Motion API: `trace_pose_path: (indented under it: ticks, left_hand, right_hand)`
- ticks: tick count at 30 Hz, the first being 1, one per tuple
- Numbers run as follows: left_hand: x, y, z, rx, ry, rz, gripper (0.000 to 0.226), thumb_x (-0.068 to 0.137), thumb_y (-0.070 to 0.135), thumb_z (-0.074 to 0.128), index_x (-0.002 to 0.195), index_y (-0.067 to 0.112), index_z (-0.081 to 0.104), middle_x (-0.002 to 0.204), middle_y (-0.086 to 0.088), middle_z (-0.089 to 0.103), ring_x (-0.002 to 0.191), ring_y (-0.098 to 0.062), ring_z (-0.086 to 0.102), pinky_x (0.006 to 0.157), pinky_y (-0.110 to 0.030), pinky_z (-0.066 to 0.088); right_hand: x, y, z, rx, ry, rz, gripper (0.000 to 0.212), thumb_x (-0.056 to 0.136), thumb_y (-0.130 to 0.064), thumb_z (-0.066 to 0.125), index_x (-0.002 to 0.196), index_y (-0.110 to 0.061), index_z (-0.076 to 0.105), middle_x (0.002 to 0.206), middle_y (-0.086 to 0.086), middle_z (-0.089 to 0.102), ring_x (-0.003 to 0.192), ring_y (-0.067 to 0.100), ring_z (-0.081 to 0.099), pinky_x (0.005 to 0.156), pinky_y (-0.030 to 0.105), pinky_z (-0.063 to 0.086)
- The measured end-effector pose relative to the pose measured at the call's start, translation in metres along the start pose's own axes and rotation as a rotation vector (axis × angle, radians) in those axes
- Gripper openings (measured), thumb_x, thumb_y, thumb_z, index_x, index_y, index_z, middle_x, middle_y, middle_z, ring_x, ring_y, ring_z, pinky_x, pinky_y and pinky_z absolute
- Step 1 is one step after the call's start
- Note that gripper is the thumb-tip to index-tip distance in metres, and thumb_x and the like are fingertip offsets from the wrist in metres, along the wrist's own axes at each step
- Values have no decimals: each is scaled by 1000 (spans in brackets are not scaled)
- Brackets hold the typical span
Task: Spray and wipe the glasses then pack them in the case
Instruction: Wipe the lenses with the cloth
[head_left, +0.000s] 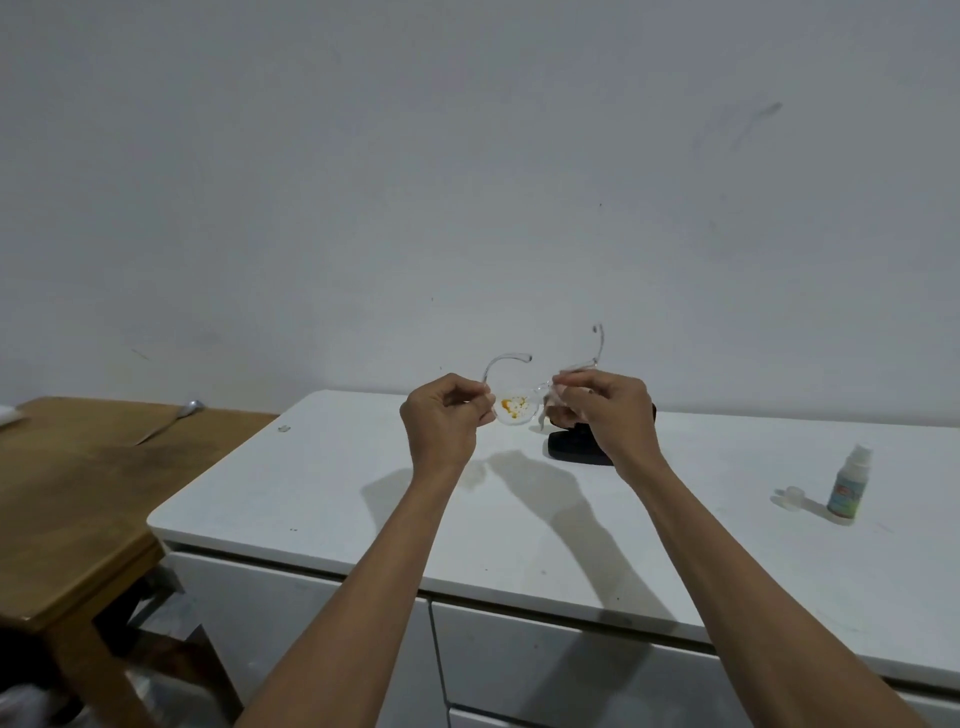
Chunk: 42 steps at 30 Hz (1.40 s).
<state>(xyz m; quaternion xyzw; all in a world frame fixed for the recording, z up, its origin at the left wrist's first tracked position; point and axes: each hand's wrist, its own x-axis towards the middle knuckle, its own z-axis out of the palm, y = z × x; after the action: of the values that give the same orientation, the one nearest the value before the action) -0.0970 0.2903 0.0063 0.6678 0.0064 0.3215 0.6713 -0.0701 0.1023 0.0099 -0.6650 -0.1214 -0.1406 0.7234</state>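
Clear-framed glasses (514, 408) are held up above the white cabinet top (519, 509), their temples pointing away from me. The left lens carries orange specks. My left hand (441, 426) pinches the frame's left end. My right hand (605, 410) holds a pale cloth (551, 410) bunched over the right lens, which it hides. A black glasses case (571, 447) lies on the cabinet behind and below my right hand, partly hidden. A small spray bottle (849, 483) stands uncapped at the right, with its clear cap (792, 496) beside it.
A brown wooden table (78, 493) adjoins the cabinet on the left, with a metal spoon (171, 421) lying on it. A plain white wall rises right behind the cabinet. Cabinet drawers (519, 665) face me below the top's front edge.
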Motion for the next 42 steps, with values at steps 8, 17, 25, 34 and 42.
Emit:
trace_pose_path:
  ticks: [8,17,25,34,42]
  left_hand:
    - [0,-5,-4,33,-25,-43,7,78,-14,78,79,-9,73,79,-19,74,64,-15,72,62,-25,62]
    - [-2,-9,-1,35,-24,-40,13,78,-13,77,74,-2,73,77,-15,74,66,-14,73,63,-27,62]
    - [-6,-7,2,69,-48,69,10,77,-13,78,77,-3,74,77,-18,75,68,-21,74,68,-39,65]
    - [-9,-7,5,90,-25,94,10,77,-7,80,76,1,75,71,-11,75,63,-18,74,72,-55,63]
    - [-3,-8,-10,122,-78,55,8,76,-11,79,78,-5,75,74,-19,74,60,-19,72,71,-49,65]
  right_hand:
    - [-6,22,-10,-179,-30,-46,13,86,-12,72,92,-14,83,77,12,76,68,33,66,68,33,54]
    - [-16,18,-2,-111,147,-120,13,87,-9,79,98,-12,71,87,2,80,69,16,76,65,29,62]
    - [-12,19,5,-64,274,-134,12,91,-14,75,99,-13,83,88,5,80,68,15,74,70,26,58]
    - [1,16,6,240,247,72,8,84,4,77,91,8,74,95,13,77,78,26,75,69,30,62]
    - [-12,13,-13,-41,98,77,5,80,-1,78,79,-6,80,67,5,73,56,23,62,62,27,54]
